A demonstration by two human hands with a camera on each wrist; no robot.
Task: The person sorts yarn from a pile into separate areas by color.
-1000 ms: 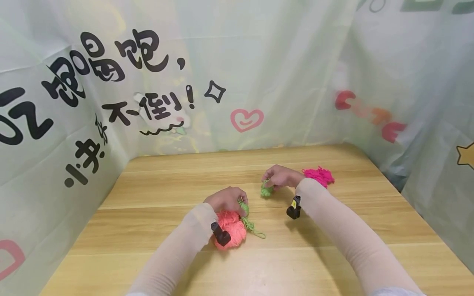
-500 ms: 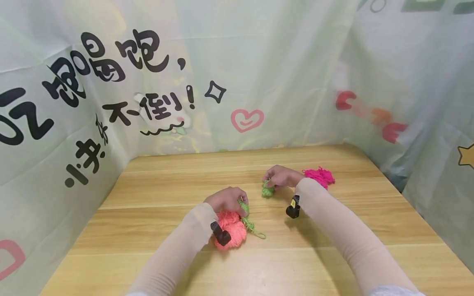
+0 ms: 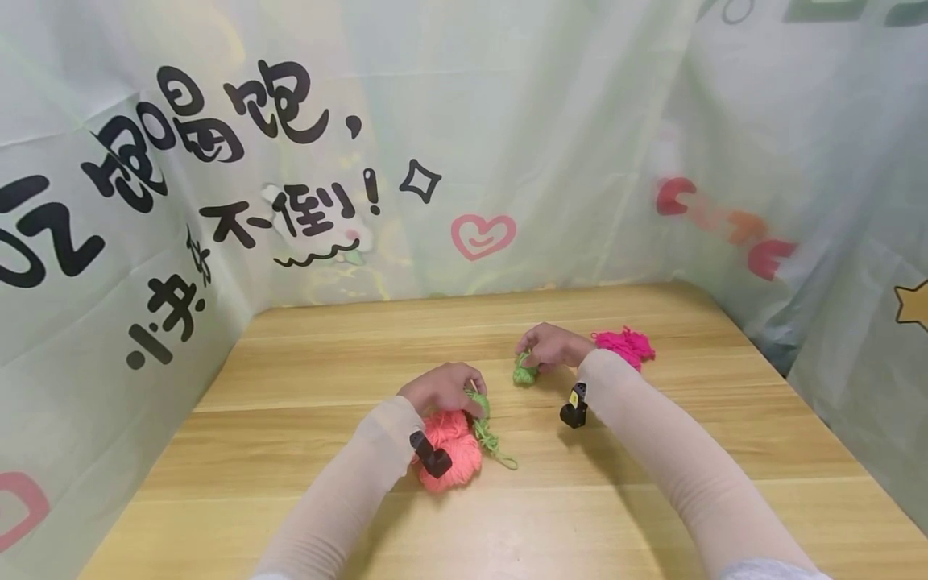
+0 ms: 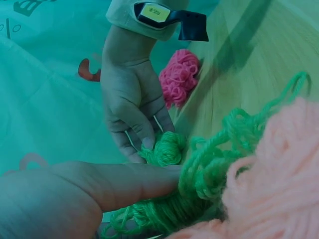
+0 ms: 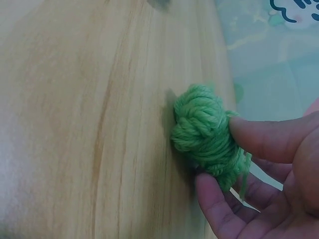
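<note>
My left hand (image 3: pixel 444 387) grips a loose green yarn bundle (image 3: pixel 485 435), its looped tail trailing toward the front. Right beside that bundle lies a coral ball of yarn (image 3: pixel 458 462), partly covered by the left wrist. In the left wrist view the thumb (image 4: pixel 132 183) presses along the green strands. Farther back and to the right, my right hand (image 3: pixel 554 345) pinches a small wound ball of green yarn (image 5: pixel 204 134) between thumb and fingers, close over the table. The right wrist view shows its strands wrapped tightly around the middle.
A magenta heap of yarn (image 3: pixel 629 346) lies behind the right wrist. The wooden table (image 3: pixel 312 354) ends at a printed cloth curtain (image 3: pixel 565 161) at the back and on both sides. Black wrist cameras hang below both sleeves.
The left hand has shifted very slightly left, the loose green yarn and its tail moving with it. The right hand and its green ball have barely moved.
</note>
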